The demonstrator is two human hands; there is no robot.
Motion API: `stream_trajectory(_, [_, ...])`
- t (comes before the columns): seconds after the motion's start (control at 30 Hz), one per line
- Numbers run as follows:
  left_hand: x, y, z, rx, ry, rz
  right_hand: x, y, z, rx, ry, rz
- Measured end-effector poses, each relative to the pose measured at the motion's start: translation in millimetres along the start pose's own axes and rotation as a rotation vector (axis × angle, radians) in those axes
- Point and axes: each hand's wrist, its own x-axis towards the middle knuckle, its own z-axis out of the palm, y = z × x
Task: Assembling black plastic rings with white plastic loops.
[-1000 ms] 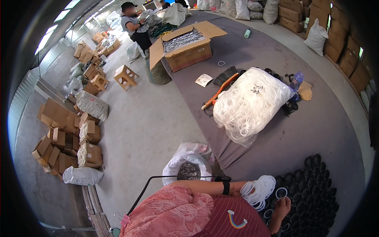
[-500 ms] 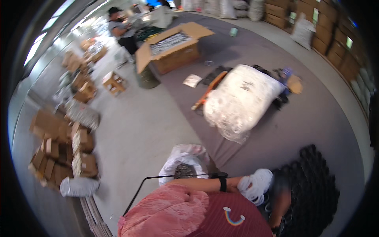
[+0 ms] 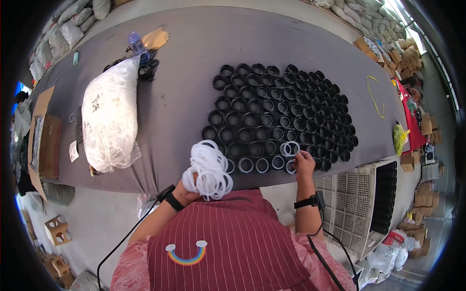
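Observation:
My left hand point(image 3: 190, 186) grips a thick bunch of white rings point(image 3: 209, 169) at the near edge of the grey table point(image 3: 189, 72). My right hand point(image 3: 304, 162) pinches a single white ring point(image 3: 291, 148) over the front row of several black round caps point(image 3: 281, 114) set out in rows on the table. A few front caps have white rings in them. Both wrists wear black bands with cables.
A big clear bag of white rings point(image 3: 110, 114) lies at the table's left. Behind it stand a bottle point(image 3: 137, 44) and brown paper. An open cardboard box point(image 3: 42, 140) sits far left. A white plastic crate point(image 3: 359, 203) stands to my right on the floor.
The view has swung from the floor and boxes at the left round to the table of black caps. My left hand still holds the ring bunch; my right hand now reaches the caps.

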Motion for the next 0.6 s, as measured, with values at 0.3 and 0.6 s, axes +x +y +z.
stream_trajectory(0.3, [14.2, -26.4, -12.6, -0.039, 0.185, 0.023, 33.2, 4.1, -7.9, -0.097, 0.004, 0.149])
stream_trajectory(0.6, [23.4, -33.1, 8.0, -0.128, 0.233, 0.024, 38.6, 13.2, 37.3, -0.407, -0.253, 0.127])
